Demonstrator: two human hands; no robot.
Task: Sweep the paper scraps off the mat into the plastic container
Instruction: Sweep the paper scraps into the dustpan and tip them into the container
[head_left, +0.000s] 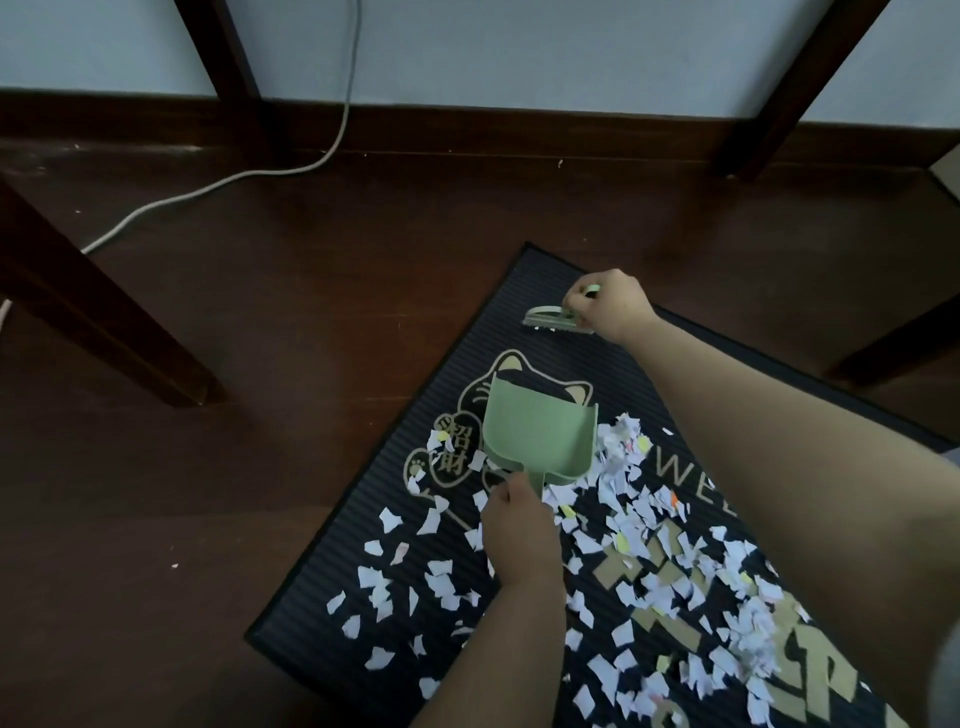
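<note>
A dark ribbed mat (545, 296) with a gold cat print lies on the floor. Many white paper scraps (649, 525) cover its near and right parts, heaped beside a light green plastic dustpan (537, 431). My left hand (519, 535) grips the dustpan's handle, its open mouth facing away from me. My right hand (613, 306) grips a small green hand brush (550, 317), whose bristles rest on the mat near its far corner. No plastic container is in view.
Dark wooden floor (260, 338) surrounds the mat. Dark furniture legs stand at the left (104, 312), the far middle (244, 73) and the right (789, 88). A white cable (218, 184) runs across the floor from the wall.
</note>
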